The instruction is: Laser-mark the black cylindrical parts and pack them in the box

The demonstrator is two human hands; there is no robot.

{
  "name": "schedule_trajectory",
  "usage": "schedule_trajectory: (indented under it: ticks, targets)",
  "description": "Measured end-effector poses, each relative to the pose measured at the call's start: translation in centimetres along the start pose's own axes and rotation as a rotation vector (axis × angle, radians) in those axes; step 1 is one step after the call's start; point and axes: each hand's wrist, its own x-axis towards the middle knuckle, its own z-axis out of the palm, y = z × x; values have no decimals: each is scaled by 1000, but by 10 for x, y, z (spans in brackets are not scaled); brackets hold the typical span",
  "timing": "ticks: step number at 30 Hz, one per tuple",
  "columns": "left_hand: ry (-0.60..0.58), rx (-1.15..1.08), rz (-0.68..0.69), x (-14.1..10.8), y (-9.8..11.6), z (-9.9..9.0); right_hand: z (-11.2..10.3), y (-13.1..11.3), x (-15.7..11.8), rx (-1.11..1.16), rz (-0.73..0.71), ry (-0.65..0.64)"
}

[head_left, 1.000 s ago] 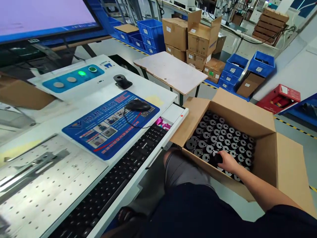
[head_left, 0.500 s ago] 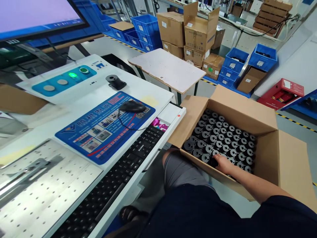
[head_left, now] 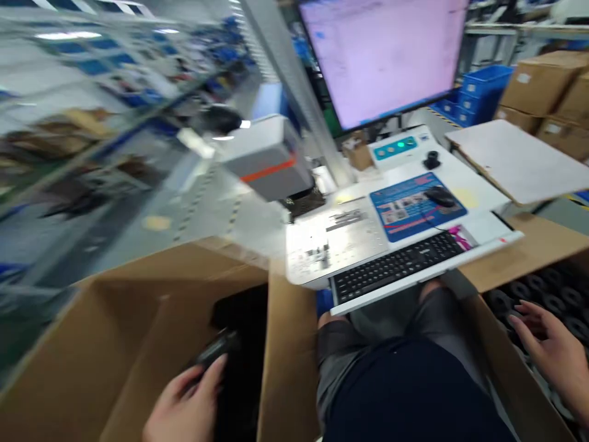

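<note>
My left hand [head_left: 186,399] is closed on a black cylindrical part [head_left: 216,348], blurred by motion, inside the left cardboard box [head_left: 138,350]. Dark parts [head_left: 243,380] lie beneath and beside it in that box, too dark to make out singly. On the other side, my right hand [head_left: 552,353] hovers over the right cardboard box [head_left: 519,258], fingers curved and apart, with nothing visible between them. Rows of black round parts with a hole in the end [head_left: 554,304] stand upright under it.
Between the boxes is a white workstation with a perforated metal plate [head_left: 338,236], a keyboard [head_left: 400,264], a mouse [head_left: 439,196] and a monitor [head_left: 386,55]. A lone black part [head_left: 431,161] stands on it. A grey machine head [head_left: 271,159] overhangs the plate.
The view has swung left, bringing the left box and my left hand with a black part into sight. My right hand has come up from among the parts in the right box.
</note>
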Motion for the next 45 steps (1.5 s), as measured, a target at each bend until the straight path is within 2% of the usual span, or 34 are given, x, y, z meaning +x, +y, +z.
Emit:
schedule_trajectory:
  ticks: [1,4,7,9,12,17,20,22,26,28,31,34,36,40,45]
  targets:
    - [-70,-71,-18,-6,1,-2,18,-35,7,58,-101,-43]
    - [-78,-227,304,-35,22,19,75,-153,4,239,-457,-230]
    - [-215,-241,437,-70,49,44,125,-253,-15,313,-783,-431]
    - [-287,-263,452,-88,57,49,150,-298,-26,342,-949,-525]
    - [-343,-296,465,-98,52,49,176,-333,-39,370,-1059,-602]
    - [-394,-320,447,-94,35,47,202,-344,-52,427,-1065,-642]
    - [-361,-343,432,-81,22,49,212,-344,-39,419,-1052,-631]
    - [-239,-351,398,-64,5,51,218,-344,-13,400,-967,-589]
    - [119,-237,279,-22,-48,56,237,-345,62,332,-625,-397]
    - [174,-143,226,-6,-78,58,251,-345,96,274,-536,-353]
    - [81,-67,51,5,-109,62,274,-346,127,194,-520,-398]
    - [-54,-34,-75,5,-119,68,294,-351,137,169,-499,-476]
    - [-113,-18,-90,6,-117,74,303,-355,138,169,-485,-498]
    - [-201,60,-36,7,-114,80,315,-362,140,185,-524,-486]
    - [-224,91,-29,6,-115,79,321,-365,140,160,-546,-453]
